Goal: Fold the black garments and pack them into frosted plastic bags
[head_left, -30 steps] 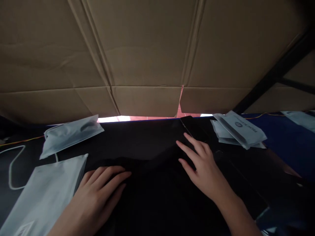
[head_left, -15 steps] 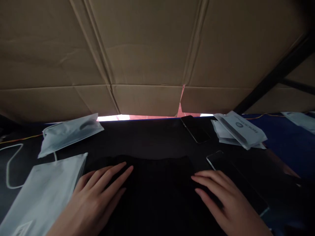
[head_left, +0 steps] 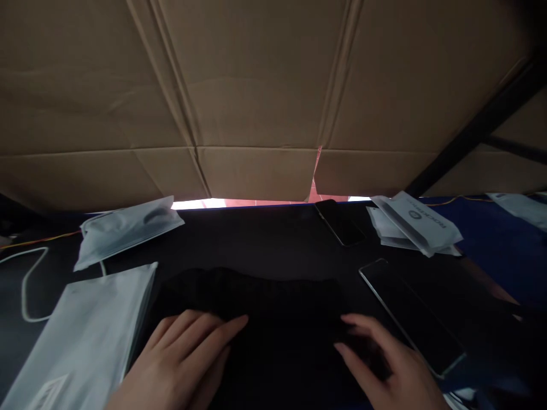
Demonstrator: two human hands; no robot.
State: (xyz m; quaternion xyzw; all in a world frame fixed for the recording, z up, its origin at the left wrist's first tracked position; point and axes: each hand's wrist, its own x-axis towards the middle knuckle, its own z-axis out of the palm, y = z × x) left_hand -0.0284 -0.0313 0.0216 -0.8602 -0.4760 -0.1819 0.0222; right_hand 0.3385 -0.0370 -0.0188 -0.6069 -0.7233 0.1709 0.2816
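Head view: a dark, crumple-edged black cloth is seen spread on the black desk, between and beneath both hands; its near part is lost in shadow.
Left hand: laid palm down on the cloth's left part, fingers close together; whether any fabric is pinched underneath cannot be told.
Right hand: held at the cloth's right part, thumb and forefinger curved with a narrow gap between their tips; a grip on the fabric cannot be confirmed.
Phones: one phone is placed just beside the right hand, another farther off.
Frosted bags: a large one is set just beside the left hand, a smaller one beyond it.
Smoothing: the wavy far edge would best be drawn straight with light, even pressure, the left side kept anchored and the nearer phone left unbrushed.
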